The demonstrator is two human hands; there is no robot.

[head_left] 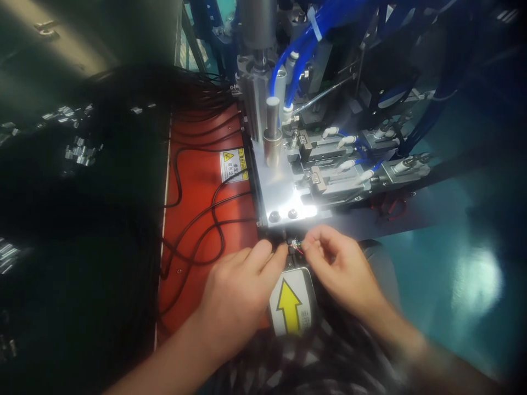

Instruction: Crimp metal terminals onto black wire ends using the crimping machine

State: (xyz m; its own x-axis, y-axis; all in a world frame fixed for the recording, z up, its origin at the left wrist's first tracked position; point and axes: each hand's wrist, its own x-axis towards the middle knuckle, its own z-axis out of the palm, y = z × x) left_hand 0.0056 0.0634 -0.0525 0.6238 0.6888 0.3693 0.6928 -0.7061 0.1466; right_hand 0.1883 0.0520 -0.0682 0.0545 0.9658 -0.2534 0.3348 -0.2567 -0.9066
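Thin coloured wires (297,246), red, green and white among them, run between my two hands just below the front edge of a metal fixture (284,192). My right hand (343,269) pinches their right end between thumb and forefinger. From the other side, my left hand (239,293) is closed in a pinch at the left end of the wires, and what its fingertips hold is hidden. A small dark block (292,255) lies beneath the wires. Under it is a white plate (290,307) with a yellow arrow pointing away from me.
A red surface (197,186) with a warning label (234,164) lies to the left, crossed by black cables (214,211). A dark mass of cables (82,192) with shiny ends fills the far left. Pneumatic cylinders (341,164) and blue hoses (304,46) rise behind the fixture.
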